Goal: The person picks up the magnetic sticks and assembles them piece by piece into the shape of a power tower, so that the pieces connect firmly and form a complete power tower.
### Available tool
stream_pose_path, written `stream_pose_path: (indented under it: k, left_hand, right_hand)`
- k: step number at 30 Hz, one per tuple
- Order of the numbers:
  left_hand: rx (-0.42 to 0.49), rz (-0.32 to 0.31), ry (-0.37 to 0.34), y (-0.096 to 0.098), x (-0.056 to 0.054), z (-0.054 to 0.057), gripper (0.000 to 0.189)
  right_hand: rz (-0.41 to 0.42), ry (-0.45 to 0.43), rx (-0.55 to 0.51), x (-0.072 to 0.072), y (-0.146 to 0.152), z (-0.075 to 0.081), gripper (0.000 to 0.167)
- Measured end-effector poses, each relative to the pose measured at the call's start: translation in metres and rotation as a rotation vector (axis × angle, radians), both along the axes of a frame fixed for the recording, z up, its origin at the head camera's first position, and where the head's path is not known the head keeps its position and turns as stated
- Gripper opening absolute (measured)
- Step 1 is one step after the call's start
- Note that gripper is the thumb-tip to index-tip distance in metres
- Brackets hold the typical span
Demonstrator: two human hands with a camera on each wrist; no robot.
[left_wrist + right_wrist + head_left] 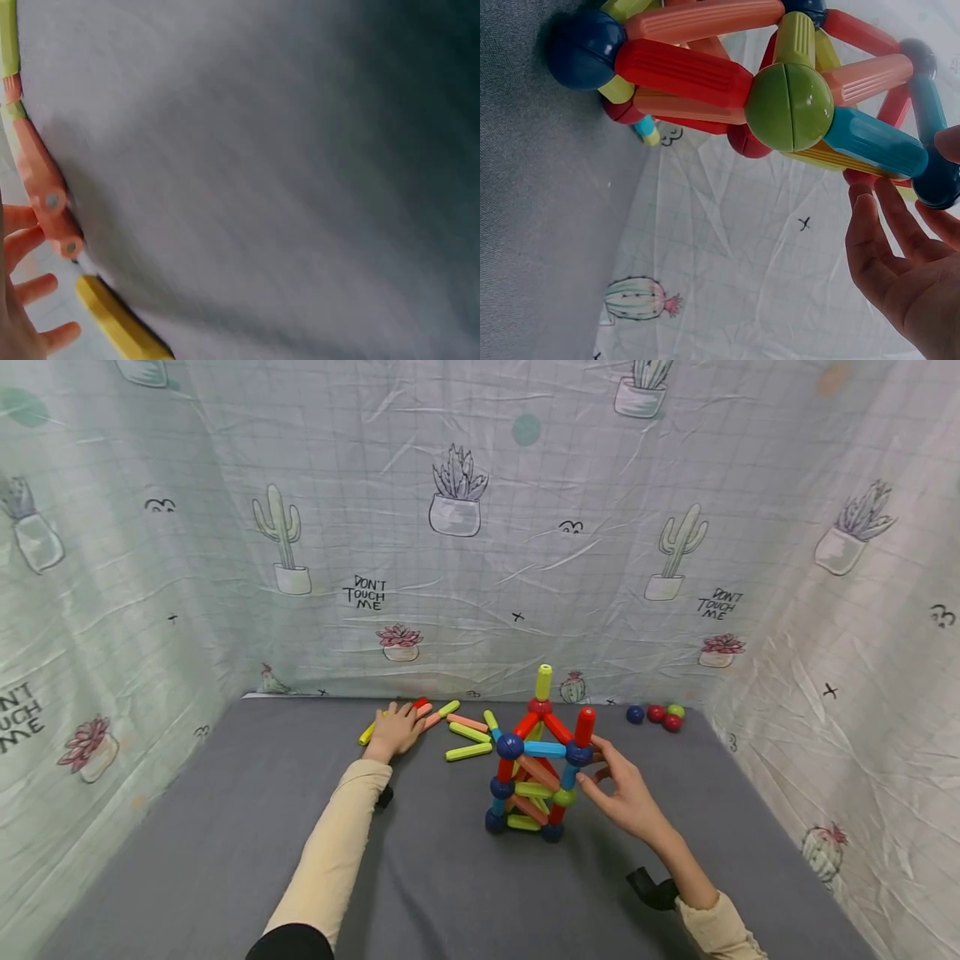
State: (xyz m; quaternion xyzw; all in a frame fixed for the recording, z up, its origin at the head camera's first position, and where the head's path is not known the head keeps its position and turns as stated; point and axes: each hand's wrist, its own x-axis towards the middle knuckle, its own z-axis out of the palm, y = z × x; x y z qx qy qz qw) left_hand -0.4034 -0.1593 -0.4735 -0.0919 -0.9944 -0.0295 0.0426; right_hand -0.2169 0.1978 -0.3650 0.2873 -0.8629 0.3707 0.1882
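A frame of coloured magnetic rods and balls (pixel 532 748) stands on the grey table. My right hand (pixel 626 795) is at its upper right corner, with fingers and thumb around the dark blue ball (pixel 939 176) that tops a blue rod (pixel 877 141). A red rod (pixel 585 727) stands upright on that ball. Farther back, my left hand (pixel 395 729) reaches over loose rods with its fingers spread. Its fingertips touch the orange rods (pixel 41 176), and a yellow rod (pixel 120 322) lies close to them.
Several green and orange rods (pixel 468 751) lie loose between the left hand and the frame. At the back right are a blue ball (pixel 635 714), a green ball (pixel 675 711) and red balls (pixel 672 723). A cactus-print cloth (pixel 480 568) hangs behind the table.
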Motion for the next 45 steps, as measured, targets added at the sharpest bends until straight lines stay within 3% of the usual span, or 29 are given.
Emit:
stream_pose_path:
  k: [6, 10, 15, 19, 27, 31, 33, 35, 38, 42, 45]
  left_hand:
    - [-0.132, -0.069, 0.126, -0.015, 0.013, -0.001, 0.042]
    - [-0.162, -0.124, 0.202, -0.025, 0.025, -0.003, 0.035]
    - [-0.171, -0.178, 0.246, -0.034, 0.042, 0.001, 0.026]
    - [-0.221, -0.213, 0.277, -0.037, 0.048, 0.004, 0.025]
    - [-0.259, -0.140, 0.296, -0.041, 0.051, -0.003, 0.027]
    - [-0.219, -0.125, 0.270, -0.038, 0.055, -0.003, 0.020]
    - [-0.130, -0.086, 0.237, -0.033, 0.059, 0.002, 0.021]
    - [0.020, -0.052, 0.212, -0.025, 0.063, 0.010, 0.026]
    - [0.383, -0.053, 0.137, -0.009, 0.072, 0.031, 0.032]
    - [0.893, -0.197, -0.016, 0.025, 0.092, 0.068, 0.032]
    - [1.136, -0.347, -0.081, 0.055, 0.115, 0.099, 0.032]
  right_hand:
    - [-0.008, 0.019, 0.001, -0.006, 0.006, -0.011, 0.052]
    - [-0.012, 0.002, 0.000, -0.014, 0.014, -0.023, 0.054]
    - [0.018, -0.004, -0.018, -0.019, 0.016, -0.026, 0.052]
    - [0.017, 0.010, -0.015, -0.020, 0.016, -0.025, 0.052]
    - [0.004, -0.010, -0.015, -0.021, 0.014, -0.025, 0.052]
    - [0.015, -0.001, -0.024, -0.020, 0.013, -0.025, 0.052]
    - [0.020, 0.006, -0.023, -0.021, 0.013, -0.025, 0.052]
    - [0.026, 0.010, -0.023, -0.022, 0.013, -0.025, 0.052]
    - [0.037, 0.013, -0.028, -0.023, 0.012, -0.026, 0.052]
    - [0.054, 0.023, -0.036, -0.025, 0.012, -0.028, 0.050]
    - [0.056, 0.037, -0.031, -0.024, 0.009, -0.025, 0.049]
